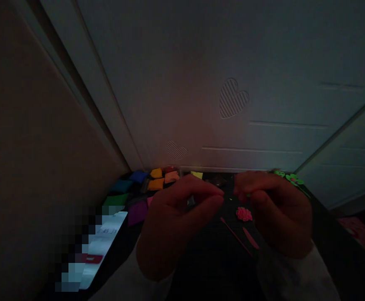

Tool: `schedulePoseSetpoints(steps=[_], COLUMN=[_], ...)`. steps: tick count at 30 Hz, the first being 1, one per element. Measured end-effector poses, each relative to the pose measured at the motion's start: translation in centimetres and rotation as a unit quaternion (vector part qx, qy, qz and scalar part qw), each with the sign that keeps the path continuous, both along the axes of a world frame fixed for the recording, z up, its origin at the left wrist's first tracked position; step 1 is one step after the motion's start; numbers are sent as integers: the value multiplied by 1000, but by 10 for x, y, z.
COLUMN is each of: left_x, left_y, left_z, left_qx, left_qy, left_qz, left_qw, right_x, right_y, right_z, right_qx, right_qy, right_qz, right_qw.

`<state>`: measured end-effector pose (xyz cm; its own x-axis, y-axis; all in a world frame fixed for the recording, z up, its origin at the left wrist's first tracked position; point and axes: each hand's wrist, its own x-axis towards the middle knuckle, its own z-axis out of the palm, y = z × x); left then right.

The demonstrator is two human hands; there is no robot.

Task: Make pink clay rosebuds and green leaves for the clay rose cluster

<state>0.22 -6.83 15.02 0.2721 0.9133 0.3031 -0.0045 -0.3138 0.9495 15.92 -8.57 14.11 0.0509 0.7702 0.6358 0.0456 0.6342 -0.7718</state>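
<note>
My left hand (pixel 179 221) is raised over the dark table, thumb and index fingertip pressed together; whatever lies between them, if anything, is too small to make out. Opposite it, my right hand (pixel 279 213) pinches a tiny piece of green clay (pixel 248 195) between thumb and fingers. The two hands are apart. Below and between them lies a pink ruffled clay flower (pixel 244 214). Close by are a thin pink modelling tool (pixel 235 235) and a flat pink blade-shaped tool (pixel 250 238). A small green speck (pixel 230 199) rests on the table.
Coloured clay packets, among them a purple one (pixel 137 211) and an orange one (pixel 156 184), sit at the back left. A lit phone (pixel 103 242) is at the left edge. Green clay flowers (pixel 294 179) lie back right. A white panel (pixel 182 104) with hearts stands behind.
</note>
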Motion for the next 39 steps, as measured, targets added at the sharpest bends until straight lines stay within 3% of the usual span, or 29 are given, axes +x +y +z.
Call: schedulePoseSetpoints(steps=[9,18,28,39], left_x=[0,-4,-5,-8], left_y=[-1,-5,-5,5], left_z=[-4,-4,-4,-8], left_qx=[22,62,55,50], left_qy=[-14,-27,-25,72], left_qz=[-38,70,83,62], left_qw=[999,995,995,994], right_x=[-12,-10,-9,-12], right_y=[1,-13,-16,-2], right_z=[-3,0,0,1], right_qx=[8,4,4,-62], right_qy=[5,-131,-143,-103], right_qz=[84,25,5,13], right_qw=[996,991,990,993])
